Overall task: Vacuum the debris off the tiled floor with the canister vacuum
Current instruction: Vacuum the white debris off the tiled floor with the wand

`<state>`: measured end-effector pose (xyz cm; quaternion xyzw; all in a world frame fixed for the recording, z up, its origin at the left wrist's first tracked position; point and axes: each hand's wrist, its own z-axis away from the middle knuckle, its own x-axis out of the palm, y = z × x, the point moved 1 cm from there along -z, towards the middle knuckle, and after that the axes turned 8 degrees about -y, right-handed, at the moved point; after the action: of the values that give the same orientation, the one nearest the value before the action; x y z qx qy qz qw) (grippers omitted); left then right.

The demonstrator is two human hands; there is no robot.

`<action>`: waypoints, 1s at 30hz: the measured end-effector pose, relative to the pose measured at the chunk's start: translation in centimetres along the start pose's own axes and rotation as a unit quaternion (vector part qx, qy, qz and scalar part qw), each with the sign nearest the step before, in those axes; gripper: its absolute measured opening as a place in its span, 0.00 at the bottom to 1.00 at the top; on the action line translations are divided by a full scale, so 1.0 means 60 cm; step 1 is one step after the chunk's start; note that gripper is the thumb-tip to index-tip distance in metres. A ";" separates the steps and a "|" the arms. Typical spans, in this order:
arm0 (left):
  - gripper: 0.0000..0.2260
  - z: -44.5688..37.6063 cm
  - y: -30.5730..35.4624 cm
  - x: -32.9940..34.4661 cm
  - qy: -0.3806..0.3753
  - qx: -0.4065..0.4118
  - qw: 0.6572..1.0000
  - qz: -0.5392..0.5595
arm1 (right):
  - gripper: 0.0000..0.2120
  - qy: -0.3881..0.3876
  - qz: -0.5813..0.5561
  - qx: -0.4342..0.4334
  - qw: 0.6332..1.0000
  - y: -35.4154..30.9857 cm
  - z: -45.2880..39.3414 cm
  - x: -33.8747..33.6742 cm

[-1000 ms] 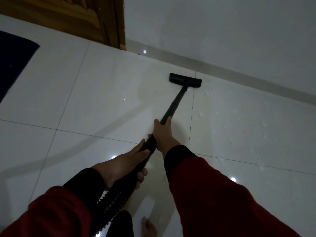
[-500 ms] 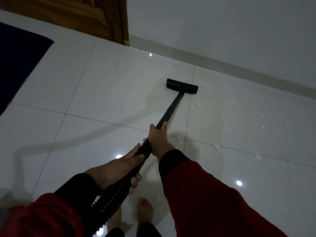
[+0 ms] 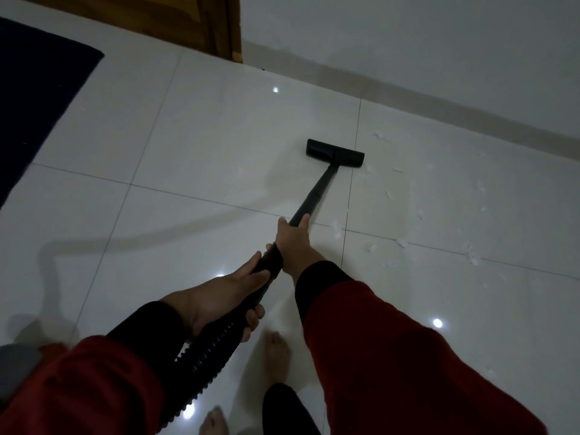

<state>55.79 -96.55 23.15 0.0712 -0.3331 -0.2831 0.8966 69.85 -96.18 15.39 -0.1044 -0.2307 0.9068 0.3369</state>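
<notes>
A black vacuum wand (image 3: 315, 193) runs from my hands to a flat black floor nozzle (image 3: 335, 153) resting on the white tiled floor (image 3: 194, 146). My right hand (image 3: 293, 243) grips the wand higher up, and my left hand (image 3: 219, 301) grips the lower end where the ribbed black hose (image 3: 207, 359) begins. Small white scraps of debris (image 3: 401, 241) lie scattered on the tiles to the right of the nozzle. The canister itself is out of view.
A wooden door (image 3: 201, 23) stands at the top, beside a white wall (image 3: 408, 42) with a skirting strip. A dark blue mat (image 3: 34, 98) lies at the left. My bare feet (image 3: 277, 356) are below the hands.
The nozzle has been drawn back from the wall toward me, and the view has shifted right, bringing more of the blue mat into sight. Both hands keep their grip.
</notes>
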 end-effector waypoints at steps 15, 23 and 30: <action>0.21 0.151 -0.199 -0.040 0.006 -0.032 0.999 -0.017 | 0.33 0.013 -0.060 0.034 0.998 0.206 0.151 0.067; 0.25 0.201 -0.323 -0.033 0.006 -0.024 1.000 -0.016 | 0.33 -0.003 -0.004 0.055 0.998 0.317 0.215 0.057; 0.24 0.223 -0.422 -0.005 0.022 -0.008 1.000 -0.004 | 0.29 -0.029 0.033 0.030 0.999 0.405 0.256 0.038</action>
<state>35.39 -116.58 25.25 0.0714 -0.3110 -0.2874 0.9031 49.15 -116.21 16.82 -0.0755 -0.2092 0.9267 0.3028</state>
